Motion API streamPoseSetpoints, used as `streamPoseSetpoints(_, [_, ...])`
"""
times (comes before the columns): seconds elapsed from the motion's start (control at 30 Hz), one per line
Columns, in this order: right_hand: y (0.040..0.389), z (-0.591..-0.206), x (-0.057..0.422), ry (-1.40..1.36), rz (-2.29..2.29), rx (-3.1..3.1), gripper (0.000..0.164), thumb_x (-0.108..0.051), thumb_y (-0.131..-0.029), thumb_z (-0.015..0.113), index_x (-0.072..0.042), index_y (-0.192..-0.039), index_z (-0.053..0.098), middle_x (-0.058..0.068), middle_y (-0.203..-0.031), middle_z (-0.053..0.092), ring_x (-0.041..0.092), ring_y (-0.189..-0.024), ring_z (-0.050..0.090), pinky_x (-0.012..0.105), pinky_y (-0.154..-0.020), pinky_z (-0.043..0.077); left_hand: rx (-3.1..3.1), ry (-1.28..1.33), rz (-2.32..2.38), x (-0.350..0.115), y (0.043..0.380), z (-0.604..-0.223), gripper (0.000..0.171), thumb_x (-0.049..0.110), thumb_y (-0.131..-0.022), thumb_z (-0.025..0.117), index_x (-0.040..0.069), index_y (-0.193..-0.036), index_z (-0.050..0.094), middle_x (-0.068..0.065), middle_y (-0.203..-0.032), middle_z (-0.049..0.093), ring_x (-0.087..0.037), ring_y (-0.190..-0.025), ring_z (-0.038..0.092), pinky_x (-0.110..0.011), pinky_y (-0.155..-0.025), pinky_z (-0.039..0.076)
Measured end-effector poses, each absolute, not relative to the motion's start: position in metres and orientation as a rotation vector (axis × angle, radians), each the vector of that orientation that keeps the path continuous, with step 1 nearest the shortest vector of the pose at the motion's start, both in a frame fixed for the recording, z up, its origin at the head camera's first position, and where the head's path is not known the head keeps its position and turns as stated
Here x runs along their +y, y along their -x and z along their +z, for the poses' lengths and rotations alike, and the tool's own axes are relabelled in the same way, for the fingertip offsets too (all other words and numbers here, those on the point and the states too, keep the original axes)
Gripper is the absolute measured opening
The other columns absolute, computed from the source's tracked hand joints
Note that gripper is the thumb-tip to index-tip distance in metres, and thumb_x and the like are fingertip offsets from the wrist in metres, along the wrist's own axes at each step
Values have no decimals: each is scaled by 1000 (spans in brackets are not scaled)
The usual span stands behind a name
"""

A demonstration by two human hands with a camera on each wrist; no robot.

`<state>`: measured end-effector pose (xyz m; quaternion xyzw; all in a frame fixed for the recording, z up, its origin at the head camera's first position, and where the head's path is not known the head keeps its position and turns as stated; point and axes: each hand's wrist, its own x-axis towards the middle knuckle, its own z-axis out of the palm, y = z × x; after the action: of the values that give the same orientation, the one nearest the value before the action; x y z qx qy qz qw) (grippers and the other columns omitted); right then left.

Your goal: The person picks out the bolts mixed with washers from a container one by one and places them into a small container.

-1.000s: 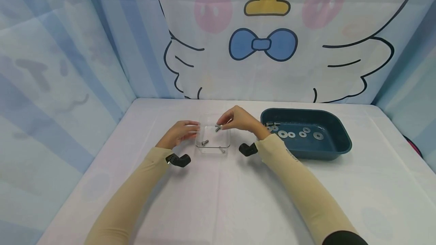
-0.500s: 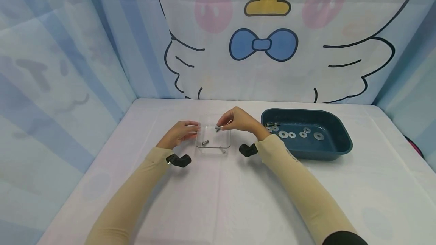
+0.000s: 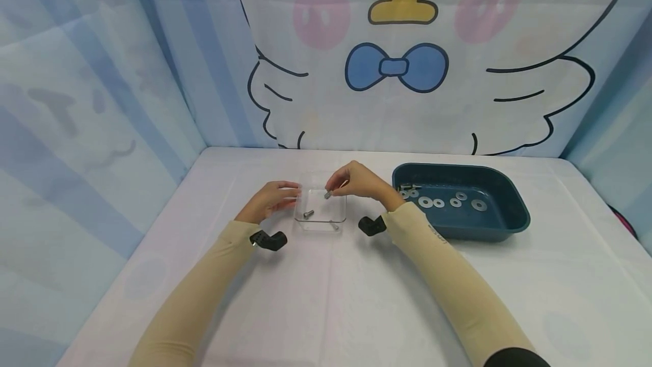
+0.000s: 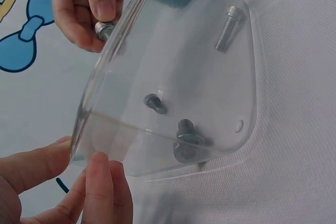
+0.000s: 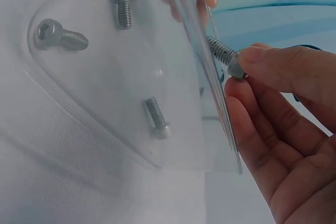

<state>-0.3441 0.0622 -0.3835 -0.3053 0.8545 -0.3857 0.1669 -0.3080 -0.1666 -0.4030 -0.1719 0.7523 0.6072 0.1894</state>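
Note:
A small clear plastic box (image 3: 322, 221) stands at the middle of the table. My left hand (image 3: 273, 199) grips its left side, fingertips right at the rim in the left wrist view. Over the box's right side, my right hand (image 3: 360, 180) pinches a metal socket-head screw (image 5: 226, 53) between thumb and fingers. That screw's head lies in the fingertips and its threaded end points toward the box wall. Inside the box lie three more screws, one near a corner (image 5: 50, 34), another beside it (image 5: 124, 9), and one apart from them (image 5: 157, 119).
A dark teal tray (image 3: 460, 166) stands to the right, partly behind my right forearm. Several flat washers (image 3: 425, 202) are spread over its floor, and some screws (image 3: 409, 187) lie at its left end. Printed cloth (image 3: 397, 106) hangs behind the table's far edge.
Both hands and the box keep almost the same places, and the head view has shifted slightly. At my right fingertips, the screw shows less in the head view than before.

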Motion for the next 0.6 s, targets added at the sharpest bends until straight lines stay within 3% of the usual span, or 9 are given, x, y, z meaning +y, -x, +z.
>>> streamPoseSetpoints(0.23, [344,-384,63,929,-1127,2418,18,-2,-83,67,3,-101,70,14,-99,71,18,-89,65,33,-86,55,2098,426,1748,-167,305,-402,44,8,-92,58,0,-134,48,-14,-130,51,-4,-77,57,-12,-67,53])
streamPoseSetpoints(0.6, [343,-382,64,912,-1184,2361,33,-6,-83,70,4,-114,64,19,-111,66,24,-99,65,34,-91,54,2103,403,1742,-167,305,-402,45,9,-93,57,0,-135,46,-16,-136,48,-6,-85,55,-12,-71,53])
